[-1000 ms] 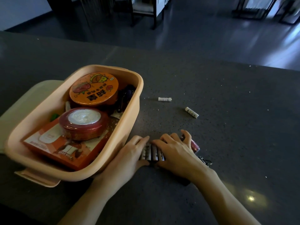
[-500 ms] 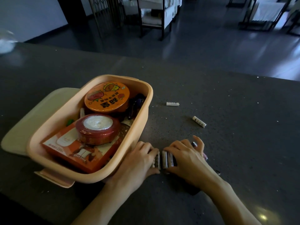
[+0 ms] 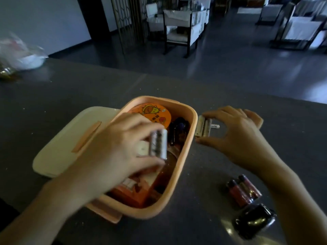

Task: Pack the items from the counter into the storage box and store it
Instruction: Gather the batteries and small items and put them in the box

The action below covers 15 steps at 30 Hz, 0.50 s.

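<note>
Storage box (image 3: 193,131) sits open on the table (image 3: 70,89), lid (image 3: 67,138) at its left. We see left hand (image 3: 113,152) pinching silver batteries (image 3: 158,145) over the box, right hand (image 3: 237,138) pinching a second bunch (image 3: 203,128) just right of its rim. White battery (image 3: 215,126) lies behind that bunch; dark-red batteries (image 3: 244,190) by the right forearm.

**Dim hall beyond your counter**

Take the black-framed armchair (image 3: 180,30) with white cushions as your mark. Left of it you have a brass lattice screen (image 3: 129,22), then a dark upright panel (image 3: 92,16) and a pale wall (image 3: 44,20). Right of it stand more white-seated chairs (image 3: 299,29). In front of it, glossy grey floor (image 3: 230,68) reflects soft light, reaching your dark speckled counter (image 3: 88,85).
</note>
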Motion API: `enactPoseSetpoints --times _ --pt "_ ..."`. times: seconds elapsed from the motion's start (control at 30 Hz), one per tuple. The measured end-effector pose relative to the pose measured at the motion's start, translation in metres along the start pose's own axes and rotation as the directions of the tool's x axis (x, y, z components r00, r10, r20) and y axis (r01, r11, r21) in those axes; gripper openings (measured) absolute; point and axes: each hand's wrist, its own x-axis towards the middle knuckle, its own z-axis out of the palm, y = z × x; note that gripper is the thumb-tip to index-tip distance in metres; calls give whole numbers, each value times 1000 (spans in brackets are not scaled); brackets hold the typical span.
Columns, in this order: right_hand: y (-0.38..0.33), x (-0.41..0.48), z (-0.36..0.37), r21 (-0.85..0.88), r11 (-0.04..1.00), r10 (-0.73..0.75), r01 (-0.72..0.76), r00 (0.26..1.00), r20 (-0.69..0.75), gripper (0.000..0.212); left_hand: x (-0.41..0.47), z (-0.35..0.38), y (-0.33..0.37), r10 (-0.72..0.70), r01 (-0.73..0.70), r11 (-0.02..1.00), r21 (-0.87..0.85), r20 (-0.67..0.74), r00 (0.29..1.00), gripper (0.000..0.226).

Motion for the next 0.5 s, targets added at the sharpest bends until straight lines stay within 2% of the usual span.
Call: enactPoseSetpoints --times 0.07,0.13,0.33,0.5 --pt "-14 11 9 16 1000 -4 4 1000 5 58 6 -6 -40 -106 106 993 -46 11 994 63" --pt "-24 19 21 44 999 14 -14 1000 15 57 7 -3 -76 -151 153 986 -69 33 988 65" --pt "-37 27 56 -19 994 111 -110 984 139 63 1 19 -140 -141 163 979 -121 176 974 63" --pt "-36 24 68 -69 988 153 -141 961 232 64 -1 31 -160 -93 111 991 -79 206 974 58"
